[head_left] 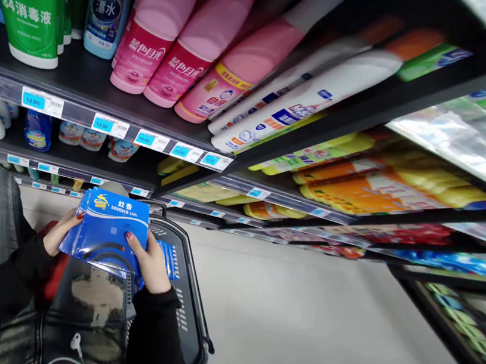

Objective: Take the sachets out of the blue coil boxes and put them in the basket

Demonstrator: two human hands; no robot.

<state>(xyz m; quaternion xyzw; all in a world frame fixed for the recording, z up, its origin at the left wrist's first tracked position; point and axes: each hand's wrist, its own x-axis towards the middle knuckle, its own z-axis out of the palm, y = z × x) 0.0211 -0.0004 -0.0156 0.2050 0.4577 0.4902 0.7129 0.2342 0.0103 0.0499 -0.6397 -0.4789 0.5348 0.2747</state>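
A stack of flat blue mosquito coil boxes (113, 221) is held level over my lap between both hands. My left hand (63, 232) grips the stack's left edge, fingers partly hidden behind it. On the right side, my right hand (153, 260) clasps the same stack with the thumb lying on the top box. Below and to the right of the stack stands a dark grey shopping basket (194, 302). More blue packs (169, 259) show in it beside my right hand, partly covered.
Ahead, a dark shelf (76, 83) carries pink bottles (149, 30), a green-labelled white bottle (26, 7) and price tags (41, 101). Yellow and orange bottles (360, 186) fill shelves to the right. Grey floor (288, 309) lies right of the basket. A white earphone (76, 342) hangs over my lap.
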